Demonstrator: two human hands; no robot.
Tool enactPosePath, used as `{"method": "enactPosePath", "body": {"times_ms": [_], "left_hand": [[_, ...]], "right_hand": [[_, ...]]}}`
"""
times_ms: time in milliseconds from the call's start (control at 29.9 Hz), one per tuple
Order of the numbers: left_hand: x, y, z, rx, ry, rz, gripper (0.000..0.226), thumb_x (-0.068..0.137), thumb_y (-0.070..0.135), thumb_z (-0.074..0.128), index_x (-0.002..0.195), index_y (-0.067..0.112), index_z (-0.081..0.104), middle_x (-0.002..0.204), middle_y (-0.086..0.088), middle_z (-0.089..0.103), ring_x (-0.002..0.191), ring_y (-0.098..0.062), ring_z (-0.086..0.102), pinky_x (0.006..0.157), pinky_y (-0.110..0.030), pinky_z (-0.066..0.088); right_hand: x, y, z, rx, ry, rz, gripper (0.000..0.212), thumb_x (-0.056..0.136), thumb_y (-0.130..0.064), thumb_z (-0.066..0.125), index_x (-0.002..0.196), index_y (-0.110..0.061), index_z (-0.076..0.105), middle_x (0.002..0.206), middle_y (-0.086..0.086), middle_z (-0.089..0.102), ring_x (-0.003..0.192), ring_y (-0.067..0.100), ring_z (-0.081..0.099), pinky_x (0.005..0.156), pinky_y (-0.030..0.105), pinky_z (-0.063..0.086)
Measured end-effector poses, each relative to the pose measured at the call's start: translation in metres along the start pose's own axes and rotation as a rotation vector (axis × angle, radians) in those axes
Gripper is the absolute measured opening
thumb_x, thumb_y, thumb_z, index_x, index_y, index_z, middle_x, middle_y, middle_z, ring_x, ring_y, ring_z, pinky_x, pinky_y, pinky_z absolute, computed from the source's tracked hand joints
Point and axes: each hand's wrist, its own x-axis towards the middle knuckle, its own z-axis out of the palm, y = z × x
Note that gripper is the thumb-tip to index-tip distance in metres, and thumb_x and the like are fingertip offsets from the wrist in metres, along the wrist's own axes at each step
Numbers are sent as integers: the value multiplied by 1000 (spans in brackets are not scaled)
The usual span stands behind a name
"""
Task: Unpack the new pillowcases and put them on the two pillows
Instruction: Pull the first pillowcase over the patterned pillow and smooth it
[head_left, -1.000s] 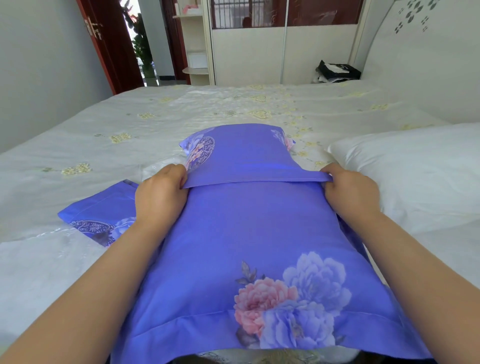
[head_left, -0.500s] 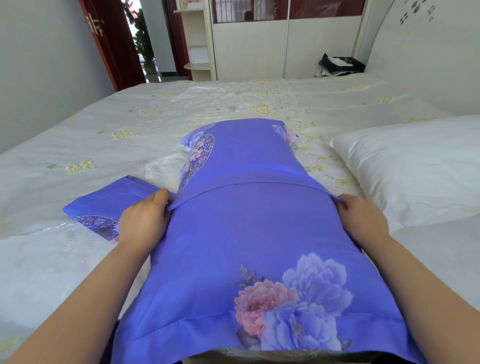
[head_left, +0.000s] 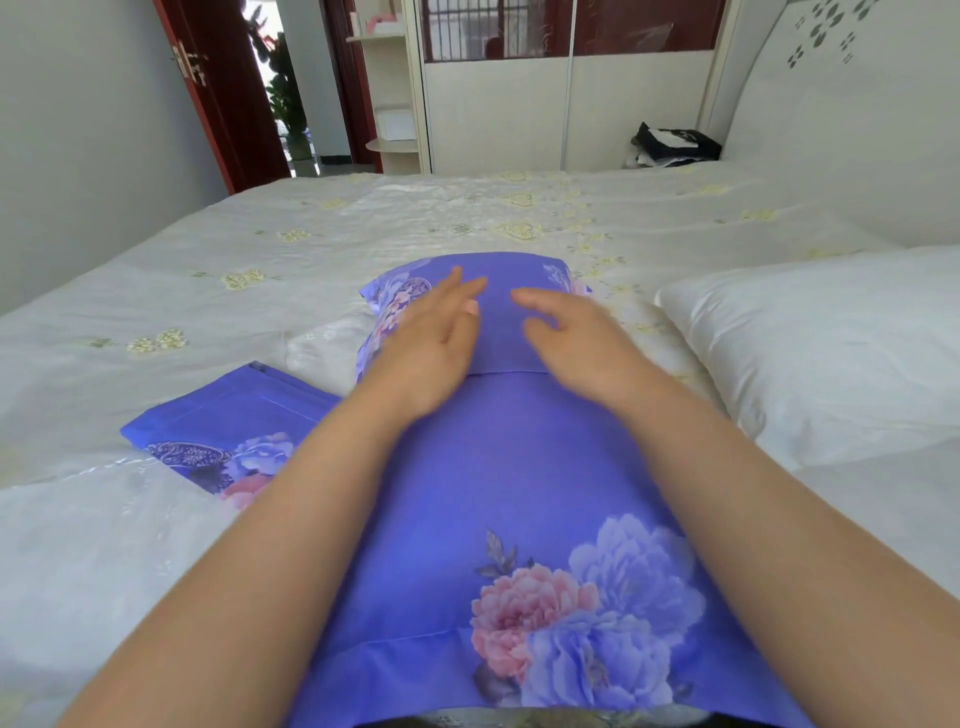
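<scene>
Left hand: fingers straight, spread, nothing gripped; laid over far part of covered pillow, contact unclear from blur.
Right hand: fingers relaxed, nothing held, just beside left hand.
Covered pillow: purple floral case on, lying lengthwise on bed, flap fold seen under hands.
Second pillowcase: folded flat, left of pillow.
Bare pillow: white, at right.

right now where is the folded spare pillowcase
In the head view, the folded pillowcase lies flat on the bed, left of the covered pillow and the left forearm.
</scene>
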Motion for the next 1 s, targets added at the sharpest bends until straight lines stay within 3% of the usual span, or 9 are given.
{"method": "enactPosePath", "body": {"times_ms": [67, 134, 301, 501, 601, 702, 768, 902, 1002], "left_hand": [[4, -11, 29, 150, -116, -119, 48, 102, 43, 20, 148, 34, 22, 159, 8, 7, 147, -14, 4, 118, -46, 6], [-7, -48, 38, 248, -170, -307, 53, 98, 52, 17, 149, 39, 13, 159, 13, 3, 147, -14, 1, 116, -49, 6], [-47, -98, 30, -148, -84, -614, 65, 97, 54, 29, 152, 28, 5, 159, -5, 11, 146, -19, 10, 116, -40, 11], [-52, -98, 20, -268, -19, -653, 69, 95, 57, 34, 152, 28, 9, 156, -2, 22, 143, -21, 22, 113, -35, 18], [-49, -92, 18, -351, 8, -593, 83, 83, 70, 40, 151, 33, 10, 154, 2, 27, 141, -18, 28, 114, -37, 25], [-44, -91, 5, -390, 12, -571, 69, 93, 60, 36, 150, 31, 10, 150, 8, 29, 139, -18, 32, 111, -33, 27], [-42, -93, -4, -454, -25, -582, 85, 76, 82, 30, 148, 39, 15, 151, 12, 31, 136, -17, 36, 112, -41, 30], [-32, -80, -20, -528, -91, -572, 64, 85, 77, 14, 130, 42, 44, 126, 19, 54, 113, -8, 52, 94, -36, 44], [-18, -66, -32, -549, -75, -493, 58, 88, 72, 14, 131, 45, 42, 126, 22, 52, 114, -8, 52, 94, -40, 41]], "right_hand": [[8, 12, 23, -261, -163, 78, 46, 100, -34, 31, 140, -12, 37, 154, 3, 26, 142, 18, 23, 114, 44, 21], [2, 48, 23, -268, -197, 318, 50, 99, -40, 27, 135, -7, 39, 148, 11, 32, 136, 25, 31, 110, 42, 25], [-43, 120, 3, 324, -330, 701, 76, 76, -80, 40, 118, -22, 64, 120, -1, 64, 105, 19, 63, 96, 35, 46], [-16, 109, 0, 669, -383, 746, 76, 59, -81, 62, 112, -27, 68, 110, 0, 71, 98, 20, 69, 90, 36, 52], [-6, 83, 5, 697, -396, 689, 46, 87, -50, 61, 117, -16, 61, 100, -1, 66, 77, 9, 68, 65, 19, 52], [11, 56, 5, 548, -226, 518, 43, 74, -33, 72, 111, -14, 61, 96, 1, 62, 71, 9, 57, 60, 20, 45], [29, 32, -8, 406, -111, 418, 18, 82, -23, 69, 97, -15, 63, 86, -3, 62, 72, 12, 58, 54, 19, 42], [77, -32, -30, 97, 31, 98, 9, 82, -11, 63, 78, -18, 60, 84, 2, 56, 82, 19, 53, 64, 21, 39], [107, -85, -30, -300, 70, -161, 10, 85, -15, 51, 85, -16, 61, 93, 5, 58, 89, 26, 55, 73, 29, 43]]}}
